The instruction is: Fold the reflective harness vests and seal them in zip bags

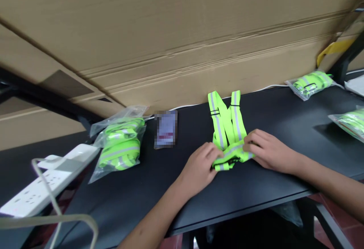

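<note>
A neon green reflective strap vest (pixel 226 126) with grey stripes lies on the black table (pixel 284 127), its two straps stretching away from me. My left hand (pixel 200 165) pinches the vest's folded near end from the left. From the right, my right hand (pixel 265 150) presses and grips the same bunched end. Both hands have their fingers closed on the fabric.
A clear bag of folded green vests (pixel 121 144) lies at the left, beside a small card (pixel 166 129). Two more bagged vests (pixel 311 83) (pixel 351 122) rest at the right. A white power strip (pixel 45 180) sits far left. Cardboard sheets (pixel 182 33) stand behind the table.
</note>
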A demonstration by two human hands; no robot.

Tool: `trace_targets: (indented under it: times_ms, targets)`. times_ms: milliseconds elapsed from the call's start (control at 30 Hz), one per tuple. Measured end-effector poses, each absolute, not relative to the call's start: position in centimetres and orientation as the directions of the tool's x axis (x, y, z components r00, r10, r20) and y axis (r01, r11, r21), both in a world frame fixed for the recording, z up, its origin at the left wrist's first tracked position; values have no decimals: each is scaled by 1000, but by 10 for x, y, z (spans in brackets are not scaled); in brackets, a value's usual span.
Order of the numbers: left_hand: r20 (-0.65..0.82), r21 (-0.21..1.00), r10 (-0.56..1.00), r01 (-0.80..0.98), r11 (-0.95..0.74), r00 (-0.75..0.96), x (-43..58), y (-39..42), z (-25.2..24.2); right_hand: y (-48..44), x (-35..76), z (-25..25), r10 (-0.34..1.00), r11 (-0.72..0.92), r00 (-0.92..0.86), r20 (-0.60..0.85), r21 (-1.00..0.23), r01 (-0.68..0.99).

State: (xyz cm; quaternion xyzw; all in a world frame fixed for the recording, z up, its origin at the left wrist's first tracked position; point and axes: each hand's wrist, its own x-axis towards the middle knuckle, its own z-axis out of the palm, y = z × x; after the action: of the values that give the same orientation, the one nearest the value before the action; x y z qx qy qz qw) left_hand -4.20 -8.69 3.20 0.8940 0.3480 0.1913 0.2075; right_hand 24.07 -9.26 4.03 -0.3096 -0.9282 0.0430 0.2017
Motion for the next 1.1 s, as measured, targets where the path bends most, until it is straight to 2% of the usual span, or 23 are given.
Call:
trace_targets:
  times_ms: [33, 100, 267, 400, 600, 800, 867, 933, 1033, 1100]
  targets:
    - [187, 433, 655, 537, -724, 732, -43, -94, 33, -100, 241, 39, 580, 813, -745, 329, -177, 554]
    - [139, 367, 605, 527, -767, 784, -45, -107, 36, -114, 244, 37, 589, 808, -761, 273, -216, 548]
    - [67, 486, 643, 538, -689, 763, -49, -129, 45, -138, 251, 37, 653, 735, -735, 185, -392, 554]
    - [51, 535, 738, 605, -590, 673, -45, -138, 44, -144, 247, 39, 700, 691, -694, 166, -402, 601]
    - [-64, 565, 840, 714, -414, 538, -35, -138, 46, -143, 239, 39, 748, 643, -646, 152, -406, 649]
    - [-102, 547, 848, 741, -389, 520, -22, -100, 53, -102, 237, 44, 735, 668, -657, 170, -344, 659]
    - [-66, 528, 855, 746, -407, 514, -16, -88, 53, -87, 235, 48, 715, 693, -675, 182, -312, 650]
    - [27, 449, 851, 755, -479, 524, -11, -82, 51, -79, 233, 50, 676, 736, -700, 230, -202, 646]
    - [111, 216, 788, 759, -614, 606, -9, -89, 45, -83, 234, 43, 567, 803, -770, 294, 14, 596]
    - [113, 150, 735, 720, -678, 668, -13, -102, 42, -95, 238, 36, 515, 832, -804, 296, 54, 553]
